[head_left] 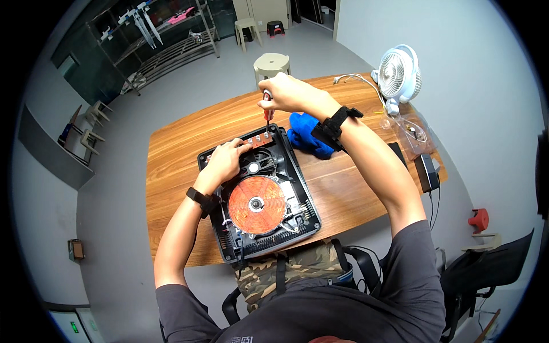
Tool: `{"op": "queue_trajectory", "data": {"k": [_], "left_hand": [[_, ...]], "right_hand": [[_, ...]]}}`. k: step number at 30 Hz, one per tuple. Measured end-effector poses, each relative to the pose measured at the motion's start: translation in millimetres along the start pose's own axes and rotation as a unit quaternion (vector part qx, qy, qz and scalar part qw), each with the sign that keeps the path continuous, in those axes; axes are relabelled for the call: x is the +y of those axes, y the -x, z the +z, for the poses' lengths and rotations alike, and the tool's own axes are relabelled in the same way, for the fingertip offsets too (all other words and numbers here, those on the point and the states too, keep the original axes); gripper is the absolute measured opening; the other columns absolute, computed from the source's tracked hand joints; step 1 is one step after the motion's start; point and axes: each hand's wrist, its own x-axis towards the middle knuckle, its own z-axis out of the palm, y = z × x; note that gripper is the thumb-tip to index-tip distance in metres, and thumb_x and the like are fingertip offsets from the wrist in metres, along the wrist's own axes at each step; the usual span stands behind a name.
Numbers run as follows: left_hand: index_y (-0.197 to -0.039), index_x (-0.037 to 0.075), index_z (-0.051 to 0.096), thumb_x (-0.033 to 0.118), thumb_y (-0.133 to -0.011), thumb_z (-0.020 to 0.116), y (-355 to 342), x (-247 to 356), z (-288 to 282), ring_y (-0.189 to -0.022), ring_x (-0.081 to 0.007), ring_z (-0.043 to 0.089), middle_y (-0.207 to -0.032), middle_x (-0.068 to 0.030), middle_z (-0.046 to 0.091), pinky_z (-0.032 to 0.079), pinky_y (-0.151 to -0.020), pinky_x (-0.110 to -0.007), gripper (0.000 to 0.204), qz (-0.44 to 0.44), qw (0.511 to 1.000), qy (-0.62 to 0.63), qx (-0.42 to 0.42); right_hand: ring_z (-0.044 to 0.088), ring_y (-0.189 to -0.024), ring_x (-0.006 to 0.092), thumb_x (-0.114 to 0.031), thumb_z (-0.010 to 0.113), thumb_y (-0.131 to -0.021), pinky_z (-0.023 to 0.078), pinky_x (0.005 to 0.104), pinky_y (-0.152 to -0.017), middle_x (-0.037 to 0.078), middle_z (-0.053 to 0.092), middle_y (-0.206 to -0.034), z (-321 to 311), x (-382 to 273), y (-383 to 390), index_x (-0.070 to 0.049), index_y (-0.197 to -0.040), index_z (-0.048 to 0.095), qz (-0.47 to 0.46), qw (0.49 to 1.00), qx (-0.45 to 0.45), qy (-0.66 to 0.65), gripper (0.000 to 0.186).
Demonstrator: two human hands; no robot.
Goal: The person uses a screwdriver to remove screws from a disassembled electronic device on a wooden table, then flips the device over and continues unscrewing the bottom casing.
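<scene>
An opened induction cooker point(313, 217) lies in its black housing at the near edge of the wooden table, its copper-coloured coil point(257, 204) and black fan point(254, 167) exposed. Along the far end of the housing runs a narrow brown circuit board point(261, 140) with small light buttons. My right hand point(284, 93) is closed round the red handle of a screwdriver point(268, 114), held upright with its shaft down at the board's right end. My left hand point(225, 162) rests with fingers stretched out on the left part of that board, covering some of it.
A crumpled blue cloth point(311, 137) sits right of the cooker. Farther right stand a white fan point(396, 74), a clear plastic bag point(416, 134) with a cable and a black box-shaped device point(426, 172). A beige stool point(272, 63) is beyond the table's far edge.
</scene>
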Motion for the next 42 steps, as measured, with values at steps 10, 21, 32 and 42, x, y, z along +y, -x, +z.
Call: {"op": "queue_trajectory", "data": {"k": [10, 21, 32, 42], "left_hand": [[-0.134, 0.013, 0.064, -0.005, -0.080, 0.057, 1, 2, -2, -0.121, -0.0340, 0.061, -0.132, -0.0138, 0.062, 0.049, -0.104, -0.046, 0.058, -0.002, 1.000, -0.010, -0.004], [-0.134, 0.012, 0.064, -0.004, -0.081, 0.056, -3, 1, -1, -0.120, -0.0346, 0.062, -0.132, -0.0141, 0.062, 0.051, -0.103, -0.046, 0.057, 0.004, 1.000, -0.010, -0.009], [-0.135, 0.016, 0.065, -0.007, -0.078, 0.053, -2, 12, -10, -0.117, -0.0377, 0.063, -0.135, -0.0131, 0.061, 0.051, -0.102, -0.046, 0.062, -0.021, 1.000, 0.014, -0.018], [-0.134, 0.015, 0.065, -0.008, -0.076, 0.052, -4, 6, -7, -0.119, -0.0380, 0.062, -0.137, -0.0136, 0.060, 0.051, -0.101, -0.048, 0.064, -0.012, 0.999, 0.014, -0.032]], "right_hand": [[0.072, -0.089, 0.0389, -0.033, 0.071, -0.088, 0.059, 0.0453, -0.082, 0.021, 0.074, -0.091, -7, -7, -3, 0.002, -0.096, 0.069, 0.022, 0.999, -0.039, 0.011, 0.036], [0.073, -0.086, 0.0380, -0.036, 0.073, -0.091, 0.058, 0.0453, -0.081, 0.020, 0.074, -0.086, -2, -5, -8, 0.001, -0.094, 0.067, -0.004, 0.999, -0.033, 0.025, 0.037], [0.075, -0.094, 0.0300, -0.023, 0.064, -0.084, 0.060, 0.0410, -0.083, 0.013, 0.078, -0.091, -6, -30, -18, -0.003, -0.095, 0.078, 0.068, 0.990, -0.070, 0.099, 0.026], [0.075, -0.089, 0.0313, -0.043, 0.065, -0.093, 0.059, 0.0431, -0.080, 0.014, 0.077, -0.093, -5, -33, -23, -0.007, -0.091, 0.079, 0.050, 0.980, -0.047, 0.187, 0.038]]}}
